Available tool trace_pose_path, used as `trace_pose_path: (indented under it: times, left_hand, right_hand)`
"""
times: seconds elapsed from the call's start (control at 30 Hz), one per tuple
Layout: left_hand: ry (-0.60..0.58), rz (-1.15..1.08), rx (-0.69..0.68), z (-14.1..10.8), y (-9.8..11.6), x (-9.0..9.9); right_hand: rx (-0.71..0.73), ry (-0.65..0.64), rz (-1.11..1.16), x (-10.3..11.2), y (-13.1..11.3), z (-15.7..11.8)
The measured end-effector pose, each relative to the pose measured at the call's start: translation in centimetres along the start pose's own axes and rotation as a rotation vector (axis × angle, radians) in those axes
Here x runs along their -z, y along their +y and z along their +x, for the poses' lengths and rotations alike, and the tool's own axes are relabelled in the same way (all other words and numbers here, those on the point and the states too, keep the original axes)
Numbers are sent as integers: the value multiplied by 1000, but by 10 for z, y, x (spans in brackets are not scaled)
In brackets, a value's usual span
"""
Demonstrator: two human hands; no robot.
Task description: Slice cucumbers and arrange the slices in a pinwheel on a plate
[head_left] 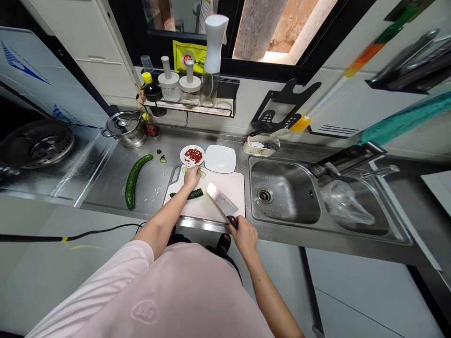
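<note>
My right hand (244, 234) is closed round the black handle of a cleaver (221, 199), whose broad blade lies low over the right part of the white cutting board (211, 213). At the board's far edge is my left hand (192, 177), fingers drawn together among thin cucumber slices (201, 173). Whether a slice is between the fingertips is hidden. Under my left wrist lies a cut piece of cucumber (195, 193). Just beyond the board are a plate of chopped red chili (193, 155) and a bare white square plate (220, 158).
On the left of the counter lie a whole cucumber (134, 180) and small cucumber scraps (162, 159). Behind them stands a lidded steel pot (126, 129). The sink (285, 192) borders the board on the right. A seasoning rack (190, 107) juts from the wall.
</note>
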State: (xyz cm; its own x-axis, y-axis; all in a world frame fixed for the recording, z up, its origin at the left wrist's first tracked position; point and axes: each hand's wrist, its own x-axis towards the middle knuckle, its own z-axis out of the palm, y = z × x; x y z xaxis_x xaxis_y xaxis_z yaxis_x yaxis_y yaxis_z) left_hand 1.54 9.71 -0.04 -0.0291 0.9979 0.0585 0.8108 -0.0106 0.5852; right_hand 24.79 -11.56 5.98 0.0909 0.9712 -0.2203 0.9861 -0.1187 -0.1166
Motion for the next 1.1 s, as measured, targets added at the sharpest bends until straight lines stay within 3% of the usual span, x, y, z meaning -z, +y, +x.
trace_pose_path:
  times: [0.37, 1.1]
  left_hand:
    - [-102, 83, -176, -5, -16, 1]
    - [-102, 137, -131, -5, -10, 1]
  right_hand:
    - [7, -5, 19, 2, -3, 4]
    - [-47, -43, 60, -3, -5, 4]
